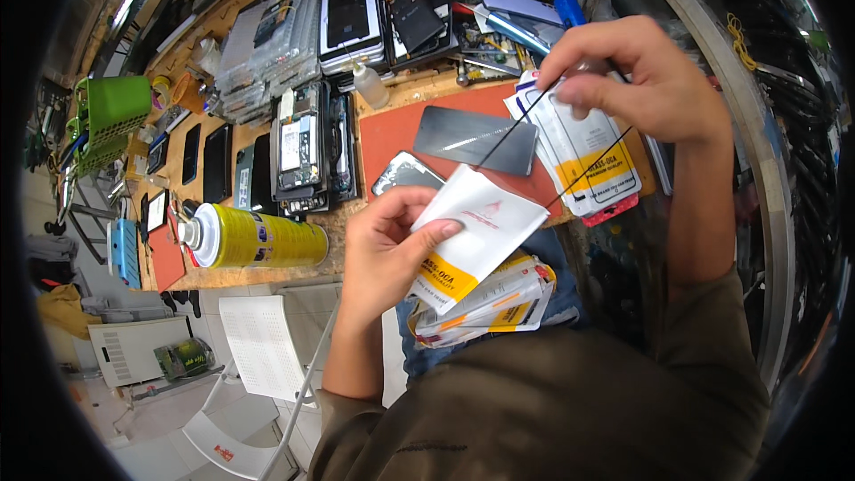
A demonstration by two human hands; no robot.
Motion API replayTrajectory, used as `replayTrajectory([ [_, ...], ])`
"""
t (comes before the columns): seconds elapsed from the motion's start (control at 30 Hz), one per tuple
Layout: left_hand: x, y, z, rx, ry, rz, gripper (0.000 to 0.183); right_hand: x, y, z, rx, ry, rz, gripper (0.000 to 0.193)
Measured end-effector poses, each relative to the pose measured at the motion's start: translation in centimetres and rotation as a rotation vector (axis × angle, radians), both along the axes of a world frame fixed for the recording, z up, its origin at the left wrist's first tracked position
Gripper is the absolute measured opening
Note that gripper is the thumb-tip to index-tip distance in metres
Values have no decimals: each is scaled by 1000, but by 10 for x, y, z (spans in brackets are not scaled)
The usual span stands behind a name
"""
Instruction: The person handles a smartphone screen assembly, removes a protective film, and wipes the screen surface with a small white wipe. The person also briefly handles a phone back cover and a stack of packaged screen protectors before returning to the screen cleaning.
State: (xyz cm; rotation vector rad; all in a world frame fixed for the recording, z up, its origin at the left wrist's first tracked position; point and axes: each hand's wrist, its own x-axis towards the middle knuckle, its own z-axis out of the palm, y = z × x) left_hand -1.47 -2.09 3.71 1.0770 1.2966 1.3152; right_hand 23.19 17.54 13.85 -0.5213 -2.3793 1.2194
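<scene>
My left hand [383, 240] pinches a white and yellow paper packet [485, 223] between thumb and fingers, above my lap. Up and to the right, my right hand [632, 76] is closed on the far end of a clear phone glass with thin black edges [512, 132]. Its near end disappears into the packet's mouth. Behind them, a dark glossy phone panel [468, 138] lies on the orange mat [385, 135], beside a partly covered phone part [405, 171]. More white and yellow packets [592, 156] lie under my right hand. A bundle of similar packets [503, 312] rests on my lap.
A yellow spray can [267, 236] lies on its side at the bench's near edge. Stacked opened phones [298, 147], a small squeeze bottle [370, 87] and clear trays [258, 53] stand behind. A white folding chair [254, 343] is at left; a metal post [748, 62] rises at right.
</scene>
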Motion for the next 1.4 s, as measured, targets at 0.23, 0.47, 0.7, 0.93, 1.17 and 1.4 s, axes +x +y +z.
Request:
replayTrajectory([
  [0.23, 16, -20, 9, -36, -84, -31, 27, -41, -90, -61, 62, 121, 59, 52],
  [0.47, 31, -68, 20, 212, 927, -239, 26, 15, -119, -91, -57, 63, -6, 31],
  [0.7, 76, -70, -33, 73, 1156, -379, 39, 76, -82, -107, 382, -222, -978, 37],
  [0.93, 60, -84, -56, 370, 1208, -439, 40, 49, -84, -139, 312, -490, -911, 116],
  [1.17, 77, -88, -60, 243, 1412, -396, 42, 43, -60, -135, 238, -626, -951, 138],
  [1.4, 80, -78, -75, 207, 1279, -425, 52, 39, -46, -141, -69, -382, -914, 110],
])
